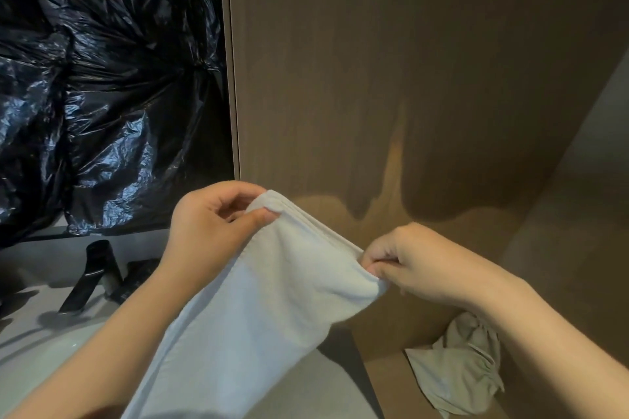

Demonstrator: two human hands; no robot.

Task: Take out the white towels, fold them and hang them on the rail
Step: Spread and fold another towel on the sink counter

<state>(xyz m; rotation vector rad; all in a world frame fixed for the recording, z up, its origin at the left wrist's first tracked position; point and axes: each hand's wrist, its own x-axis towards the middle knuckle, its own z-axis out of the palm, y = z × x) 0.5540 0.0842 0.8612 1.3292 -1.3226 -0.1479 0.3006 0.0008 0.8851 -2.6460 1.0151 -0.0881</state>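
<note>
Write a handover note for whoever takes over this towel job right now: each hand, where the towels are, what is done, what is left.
Left hand pinches one top corner of the white towel; right hand pinches the other corner.
It hangs between them before the brown panel; its top edge shows several layers, so it looks folded already.
A crumpled pale cloth, possibly another towel, lies low on the right.
Done: one towel out, folding begun.
Left: finish folding, hang it on the rail (not in view), then check the crumpled cloth.
</note>
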